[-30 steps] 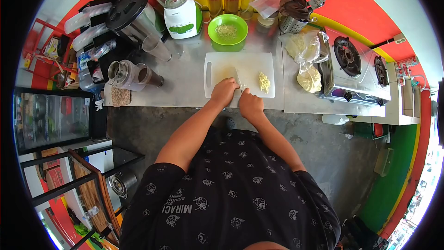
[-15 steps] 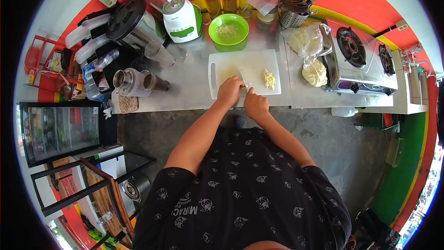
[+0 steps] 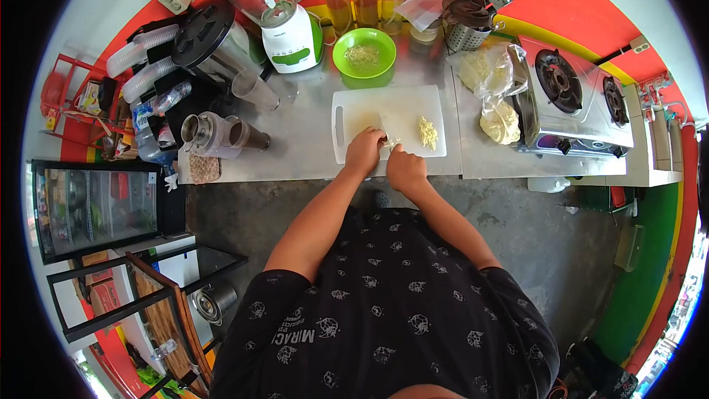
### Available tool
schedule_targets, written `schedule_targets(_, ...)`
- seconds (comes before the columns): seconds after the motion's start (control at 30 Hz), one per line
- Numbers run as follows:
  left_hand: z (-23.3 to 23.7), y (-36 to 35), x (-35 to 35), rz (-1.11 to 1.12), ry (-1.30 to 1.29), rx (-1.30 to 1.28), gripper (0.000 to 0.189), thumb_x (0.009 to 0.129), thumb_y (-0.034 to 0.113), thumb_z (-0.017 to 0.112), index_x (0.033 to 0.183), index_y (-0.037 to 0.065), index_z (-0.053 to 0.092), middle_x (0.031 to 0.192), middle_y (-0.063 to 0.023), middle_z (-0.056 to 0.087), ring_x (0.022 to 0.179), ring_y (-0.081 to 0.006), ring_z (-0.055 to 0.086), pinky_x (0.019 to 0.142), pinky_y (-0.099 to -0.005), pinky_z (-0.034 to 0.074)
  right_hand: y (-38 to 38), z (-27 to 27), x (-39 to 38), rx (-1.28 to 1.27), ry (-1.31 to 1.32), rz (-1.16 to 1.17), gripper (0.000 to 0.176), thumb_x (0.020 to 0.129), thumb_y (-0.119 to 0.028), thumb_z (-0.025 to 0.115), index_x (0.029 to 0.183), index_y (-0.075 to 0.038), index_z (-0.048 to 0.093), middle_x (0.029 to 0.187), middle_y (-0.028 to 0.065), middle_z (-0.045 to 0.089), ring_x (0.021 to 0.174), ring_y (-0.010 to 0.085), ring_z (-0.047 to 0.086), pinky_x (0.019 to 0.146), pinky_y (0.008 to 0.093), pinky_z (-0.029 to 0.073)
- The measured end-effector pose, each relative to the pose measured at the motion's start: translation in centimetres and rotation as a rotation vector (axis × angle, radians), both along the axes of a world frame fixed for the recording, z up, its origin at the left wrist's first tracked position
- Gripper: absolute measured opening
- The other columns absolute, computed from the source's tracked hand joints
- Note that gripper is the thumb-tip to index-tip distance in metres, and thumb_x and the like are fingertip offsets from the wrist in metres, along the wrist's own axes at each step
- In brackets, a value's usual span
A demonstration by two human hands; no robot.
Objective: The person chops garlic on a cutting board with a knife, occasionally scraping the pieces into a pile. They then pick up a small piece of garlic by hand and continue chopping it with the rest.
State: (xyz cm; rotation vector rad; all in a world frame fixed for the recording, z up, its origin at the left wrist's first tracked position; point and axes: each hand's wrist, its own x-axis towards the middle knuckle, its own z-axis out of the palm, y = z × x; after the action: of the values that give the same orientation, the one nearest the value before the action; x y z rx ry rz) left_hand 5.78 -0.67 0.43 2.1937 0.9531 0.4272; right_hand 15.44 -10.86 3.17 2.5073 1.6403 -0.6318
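A white cutting board (image 3: 410, 100) lies on the metal counter. Over its front edge my right hand (image 3: 406, 168) is closed around the handle of a knife (image 3: 385, 124), whose blade points away from me over the board. Close to its left, my left hand (image 3: 365, 151) is closed, fingertips pressed down beside the blade; what they hold is too small to make out. Small pale chopped bits lie by the blade. A pile of yellowish chopped pieces (image 3: 428, 133) sits on the board's right part.
Behind the board stands a green bowl (image 3: 365, 77) with shredded pieces inside. A blender (image 3: 293, 44) and pump bottles (image 3: 365, 4) are further back. To the right are plastic bags (image 3: 484, 74) and a gas stove (image 3: 580, 122); glasses and a jar (image 3: 210, 134) stand left.
The whole view has shifted slightly, so the counter appears a little lower. Both hands stay at nearly the same place on the board, with only slight movement.
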Motion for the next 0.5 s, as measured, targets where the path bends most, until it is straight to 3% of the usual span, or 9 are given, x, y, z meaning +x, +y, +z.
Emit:
schedule_targets(0.43,0.3,-0.8,0.0,0.068,0.027,0.044,0.006,0.087,0.008,0.067,0.093,0.009,0.070,0.094,-0.0072,0.068,0.090,-0.0331,0.066,0.074,-0.0440,0.052,-0.6,-0.4,-0.5,0.009,0.007,-0.011,0.025,0.088,-0.013,0.061,0.107,0.001,0.051,0.086,0.0175,0.074,0.082,0.0315,0.076,0.071,0.0403,0.060)
schedule_targets(0.5,0.4,-1.1,-0.1,0.108,0.071,0.104,0.007,0.087,0.015,0.070,0.090,0.009,0.068,0.095,-0.0077,0.069,0.090,-0.0332,0.067,0.074,-0.0454,0.053,-0.4,-0.6,-0.5,0.010,0.036,-0.051,0.024,0.089,-0.013,0.060,0.106,0.001,0.052,0.088,0.0177,0.074,0.085,0.0317,0.076,0.073,0.0407,0.060)
